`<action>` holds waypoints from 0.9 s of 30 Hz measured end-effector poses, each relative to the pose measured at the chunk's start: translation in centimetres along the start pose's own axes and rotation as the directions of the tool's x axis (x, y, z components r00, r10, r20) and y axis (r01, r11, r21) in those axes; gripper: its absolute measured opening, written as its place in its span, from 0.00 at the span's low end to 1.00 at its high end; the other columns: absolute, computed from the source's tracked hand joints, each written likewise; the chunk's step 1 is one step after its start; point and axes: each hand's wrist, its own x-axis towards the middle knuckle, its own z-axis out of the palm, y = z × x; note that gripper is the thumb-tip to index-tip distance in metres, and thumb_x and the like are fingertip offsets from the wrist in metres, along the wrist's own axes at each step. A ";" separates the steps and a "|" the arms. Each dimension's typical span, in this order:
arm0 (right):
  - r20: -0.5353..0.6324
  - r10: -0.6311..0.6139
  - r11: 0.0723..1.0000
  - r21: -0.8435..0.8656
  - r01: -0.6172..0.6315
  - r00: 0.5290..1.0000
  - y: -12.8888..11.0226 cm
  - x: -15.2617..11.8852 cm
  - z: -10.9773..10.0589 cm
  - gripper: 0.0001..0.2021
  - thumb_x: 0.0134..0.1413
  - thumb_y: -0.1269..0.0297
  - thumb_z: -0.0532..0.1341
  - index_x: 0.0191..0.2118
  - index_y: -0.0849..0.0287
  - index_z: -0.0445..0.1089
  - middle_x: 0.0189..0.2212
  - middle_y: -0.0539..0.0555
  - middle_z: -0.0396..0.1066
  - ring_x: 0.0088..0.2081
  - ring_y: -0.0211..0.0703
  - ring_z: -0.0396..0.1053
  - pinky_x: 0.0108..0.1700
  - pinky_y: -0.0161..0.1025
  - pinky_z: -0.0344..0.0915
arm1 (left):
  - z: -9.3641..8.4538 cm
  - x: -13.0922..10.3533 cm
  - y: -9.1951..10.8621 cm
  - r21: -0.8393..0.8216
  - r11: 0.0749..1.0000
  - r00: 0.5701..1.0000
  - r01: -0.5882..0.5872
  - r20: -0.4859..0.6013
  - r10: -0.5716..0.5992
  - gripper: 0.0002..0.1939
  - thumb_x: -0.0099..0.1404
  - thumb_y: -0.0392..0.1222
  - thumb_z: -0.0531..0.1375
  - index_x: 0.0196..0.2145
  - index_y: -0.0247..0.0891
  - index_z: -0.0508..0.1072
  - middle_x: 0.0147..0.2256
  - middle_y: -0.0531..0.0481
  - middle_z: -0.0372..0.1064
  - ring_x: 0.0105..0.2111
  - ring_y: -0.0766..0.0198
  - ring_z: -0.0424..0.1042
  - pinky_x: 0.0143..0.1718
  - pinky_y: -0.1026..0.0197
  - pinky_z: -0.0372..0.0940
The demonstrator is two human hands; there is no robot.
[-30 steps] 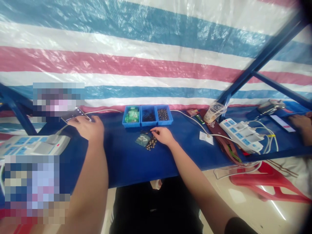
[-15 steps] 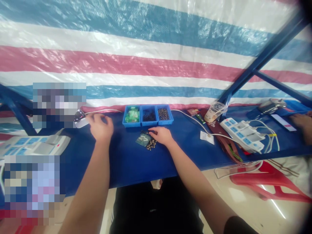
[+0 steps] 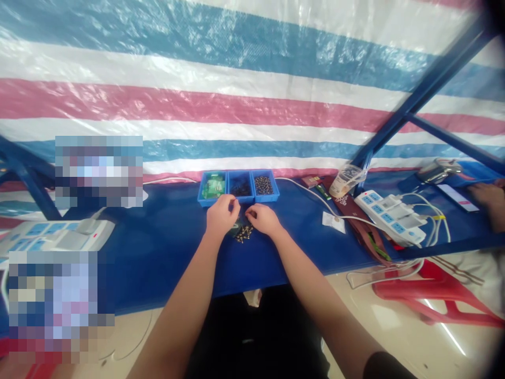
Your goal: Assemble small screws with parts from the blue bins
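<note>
Above the blue table my left hand (image 3: pixel 222 217) is closed, thumb and fingers pressed together, in front of the blue bins. My right hand (image 3: pixel 262 218) faces it a short gap away, its fingers curled in a pinch. Whatever either pinch holds is too small to make out. Between and below the hands lies a loose pile of small brass-coloured screws (image 3: pixel 243 233). A small clear packet (image 3: pixel 235 228) is mostly covered by my left hand. Behind stand three joined blue bins: one with green packets (image 3: pixel 214 185), one with dark small parts (image 3: pixel 240 188), one with metallic small parts (image 3: pixel 263 185).
On the right are a plastic cup (image 3: pixel 347 181), a brown strap (image 3: pixel 357 227), a small white packet (image 3: pixel 333 222) and a power strip (image 3: pixel 389 218) with cables. Another power strip (image 3: pixel 59 235) lies left. A co-worker's hand (image 3: pixel 489 197) is near a phone (image 3: pixel 457 197) at far right.
My left hand has come from the left side of the table to the middle, closing beside my right hand. It now covers most of the clear packet. My right hand has barely shifted.
</note>
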 end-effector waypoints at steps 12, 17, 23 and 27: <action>-0.020 0.010 0.980 0.200 -0.005 1.000 0.8 0.1 0.3 0.06 0.56 0.66 0.58 0.36 0.57 0.72 0.33 0.50 0.74 0.32 0.37 0.68 0.35 0.33 0.61 | -9.9 3.6 -12.2 0.104 0.785 0.729 0.610 -0.463 -0.505 0.14 0.67 0.46 0.54 0.43 0.31 0.65 0.55 0.37 0.51 0.43 0.51 0.69 0.43 0.46 0.61; -0.009 0.018 0.982 0.190 -0.016 1.000 0.9 0.3 0.2 0.05 0.55 0.66 0.58 0.35 0.56 0.73 0.32 0.49 0.75 0.31 0.37 0.69 0.33 0.32 0.61 | -10.9 3.0 -14.6 -0.005 0.802 0.756 0.598 -0.329 -0.566 0.13 0.66 0.45 0.55 0.42 0.31 0.63 0.54 0.39 0.48 0.45 0.48 0.67 0.47 0.40 0.55; -0.030 0.054 0.968 0.246 -0.045 0.998 1.0 0.1 0.2 0.06 0.57 0.65 0.57 0.37 0.56 0.71 0.30 0.49 0.75 0.30 0.36 0.69 0.34 0.32 0.62 | -9.7 2.7 -13.3 0.060 0.875 0.841 0.480 -0.317 -0.439 0.15 0.65 0.41 0.55 0.48 0.32 0.63 0.61 0.36 0.46 0.50 0.45 0.65 0.48 0.43 0.58; -0.068 0.065 0.951 0.308 -0.041 0.996 1.2 0.1 0.4 0.06 0.57 0.64 0.57 0.36 0.57 0.71 0.30 0.49 0.74 0.30 0.36 0.69 0.35 0.33 0.64 | -7.5 3.0 -9.3 0.101 0.911 0.888 0.399 -0.288 -0.357 0.15 0.65 0.40 0.55 0.48 0.33 0.66 0.59 0.34 0.50 0.51 0.47 0.65 0.46 0.49 0.62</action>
